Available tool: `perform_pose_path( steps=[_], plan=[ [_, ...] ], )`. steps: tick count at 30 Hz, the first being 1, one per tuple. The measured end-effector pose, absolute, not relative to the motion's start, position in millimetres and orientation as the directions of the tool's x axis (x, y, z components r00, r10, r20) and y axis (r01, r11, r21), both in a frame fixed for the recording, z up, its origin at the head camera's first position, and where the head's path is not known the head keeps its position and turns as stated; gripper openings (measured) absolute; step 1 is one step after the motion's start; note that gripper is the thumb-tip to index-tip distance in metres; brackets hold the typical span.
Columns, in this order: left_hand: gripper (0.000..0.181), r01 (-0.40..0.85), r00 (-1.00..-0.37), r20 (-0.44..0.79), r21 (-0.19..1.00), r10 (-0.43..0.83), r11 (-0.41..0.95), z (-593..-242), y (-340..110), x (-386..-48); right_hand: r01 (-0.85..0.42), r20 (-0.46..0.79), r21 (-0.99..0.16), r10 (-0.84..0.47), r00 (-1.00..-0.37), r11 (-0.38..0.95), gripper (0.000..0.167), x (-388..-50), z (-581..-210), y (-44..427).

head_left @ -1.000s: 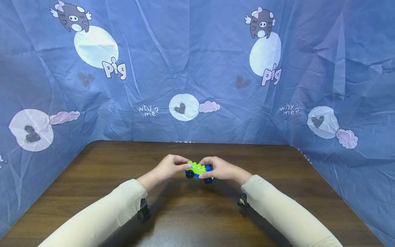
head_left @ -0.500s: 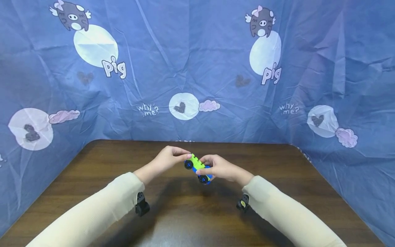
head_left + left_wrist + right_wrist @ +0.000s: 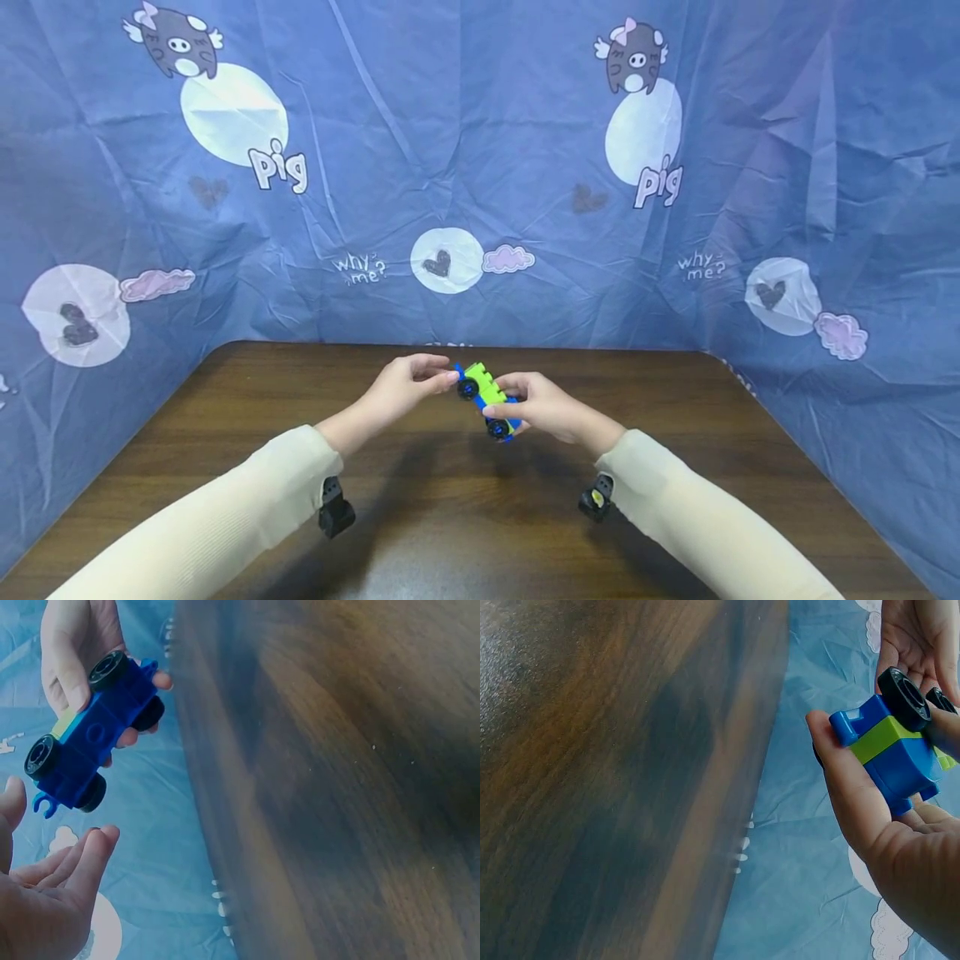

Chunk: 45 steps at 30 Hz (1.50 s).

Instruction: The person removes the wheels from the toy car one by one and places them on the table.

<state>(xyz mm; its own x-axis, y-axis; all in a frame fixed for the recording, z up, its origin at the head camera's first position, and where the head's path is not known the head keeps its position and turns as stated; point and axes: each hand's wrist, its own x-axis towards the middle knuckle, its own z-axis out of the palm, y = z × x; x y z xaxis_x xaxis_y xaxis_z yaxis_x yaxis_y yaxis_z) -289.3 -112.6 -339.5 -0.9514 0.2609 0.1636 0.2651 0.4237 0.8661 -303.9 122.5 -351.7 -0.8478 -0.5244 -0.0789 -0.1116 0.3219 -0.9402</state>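
A toy car of building bricks (image 3: 491, 393), lime green on top with a blue base and black wheels, is held above the table by my right hand (image 3: 553, 408). Its left end tilts upward. In the left wrist view the car's blue underside (image 3: 97, 733) shows, with a small hook (image 3: 46, 804) at the near end. My left hand (image 3: 397, 390) is close to that end; in its wrist view the thumb and fingers are spread and apart from the car. The right wrist view shows my right thumb (image 3: 847, 780) against the car's blue and green end.
A dark brown wooden table (image 3: 465, 517) lies below both hands. Behind it and along its sides hangs a blue cloth (image 3: 465, 150) printed with pigs, hearts and clouds. Black wrist cameras hang under the left cuff (image 3: 335, 508) and the right cuff (image 3: 596, 500).
The car has tilted, its left end rising. My left hand, earlier pinching that end, has let go and moved slightly left. My right hand has kept its grip.
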Motion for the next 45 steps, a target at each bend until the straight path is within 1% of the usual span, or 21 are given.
perform_pose_path(
  steps=[6,11,16,19,26,32,36,41,45],
  plan=[
    [0.031,0.266,-0.937,0.151,0.893,0.316,0.362,-343.0,-106.1,-284.5,-0.1,-0.087,-0.939,-0.509,-0.857,0.329,0.055,-303.2,-350.3,126.9],
    [0.027,0.265,-0.919,0.145,0.915,0.366,0.303,-345.8,-98.5,-281.6,-0.106,-0.082,-0.94,-0.516,-0.852,0.324,0.054,-300.3,-349.8,128.9],
    [0.025,0.3,-0.904,0.178,0.911,0.389,0.281,-342.6,-92.0,-279.4,-0.105,-0.077,-0.943,-0.51,-0.857,0.317,0.054,-298.5,-349.5,129.3],
    [0.024,0.322,-0.903,0.196,0.898,0.383,0.301,-340.5,-90.4,-279.4,-0.103,-0.066,-0.946,-0.494,-0.867,0.308,0.054,-298.2,-350.2,127.6],
    [0.023,0.325,-0.913,0.19,0.874,0.362,0.362,-338.5,-90.1,-278.8,-0.106,-0.062,-0.941,-0.468,-0.882,0.323,0.054,-297.5,-353.3,123.7],
    [0.025,0.38,-0.897,0.232,0.84,0.376,0.388,-339.4,-90.6,-277.7,-0.17,-0.019,-0.92,-0.473,-0.881,0.354,0.051,-295.4,-353.6,119.9],
    [0.026,0.408,-0.89,0.259,0.818,0.374,0.405,-341.8,-90.3,-277.8,-0.203,0.008,-0.912,-0.478,-0.878,0.357,0.045,-294.5,-354.8,118.5],
    [0.029,0.448,-0.891,0.313,0.72,0.328,0.53,-341.8,-86.0,-274.8,-0.237,0.047,-0.907,-0.474,-0.879,0.349,0.04,-294.0,-359.4,118.1],
    [0.03,0.46,-0.887,0.362,0.658,0.286,0.596,-341.0,-82.0,-272.8,-0.234,0.05,-0.908,-0.467,-0.883,0.346,0.042,-293.6,-362.4,117.1]
  ],
)
